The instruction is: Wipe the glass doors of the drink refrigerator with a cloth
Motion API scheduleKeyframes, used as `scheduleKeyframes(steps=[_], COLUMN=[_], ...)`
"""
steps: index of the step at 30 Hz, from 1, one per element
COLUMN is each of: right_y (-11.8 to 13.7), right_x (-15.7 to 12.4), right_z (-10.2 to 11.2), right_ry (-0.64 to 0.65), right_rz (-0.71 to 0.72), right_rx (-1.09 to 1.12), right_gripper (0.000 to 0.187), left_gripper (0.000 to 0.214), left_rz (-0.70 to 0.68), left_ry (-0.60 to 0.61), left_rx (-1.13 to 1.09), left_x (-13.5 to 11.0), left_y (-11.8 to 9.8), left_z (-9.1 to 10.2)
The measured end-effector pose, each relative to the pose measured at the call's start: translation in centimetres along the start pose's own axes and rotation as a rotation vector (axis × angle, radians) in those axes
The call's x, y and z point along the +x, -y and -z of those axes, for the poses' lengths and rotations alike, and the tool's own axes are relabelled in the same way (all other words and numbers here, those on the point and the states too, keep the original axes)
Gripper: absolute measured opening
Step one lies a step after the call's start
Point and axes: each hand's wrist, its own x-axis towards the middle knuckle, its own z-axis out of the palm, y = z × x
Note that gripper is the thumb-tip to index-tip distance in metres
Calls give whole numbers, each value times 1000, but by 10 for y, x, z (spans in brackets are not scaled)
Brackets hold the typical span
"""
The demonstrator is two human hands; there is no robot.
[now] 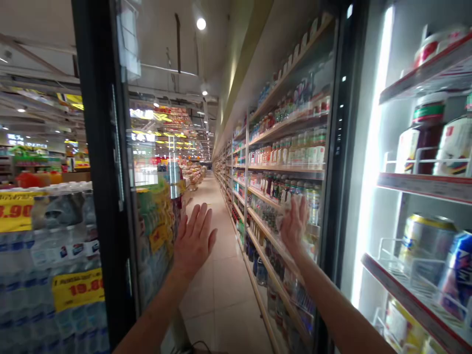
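Note:
A glass door (206, 305) in a dark frame stands open before me, and the aisle and shelves show in its pane. My left hand (194, 241) is raised to the pane, its fingers straight and close together, palm forward, with nothing in it. Whether it touches the glass I cannot tell. On the right side of the pane, my right hand (297, 226) presses a whitish cloth (283, 216) to the glass. The cloth is blurred and mostly covered by the fingers.
To the right, the lit cooler holds bottles and cans on wire-fronted shelves (424, 184). The door's dark frame (99, 162) rises at my left. Beyond it are stacked packs of water bottles (47, 295) with a yellow price sign (78, 289).

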Motion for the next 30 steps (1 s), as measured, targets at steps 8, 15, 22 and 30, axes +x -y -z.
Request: scheduleKeyframes(steps=[8,15,22,30], right_y=[8,17,11,32], right_x=[23,15,38,32], right_z=[-3,-4,-10,-9], right_ry=[150,108,-26,160], right_rz=[354,228,10,487], right_rx=[19,5,-15,73], right_gripper=[48,51,51,49], left_gripper=[69,67,68,67], left_rz=[-3,12,-13,-32], left_ry=[1,10,6,-17], left_rx=[9,-22,23,62], left_x=[0,-1,0,2], left_y=[0,0,-1,0], left_z=[0,0,1,2])
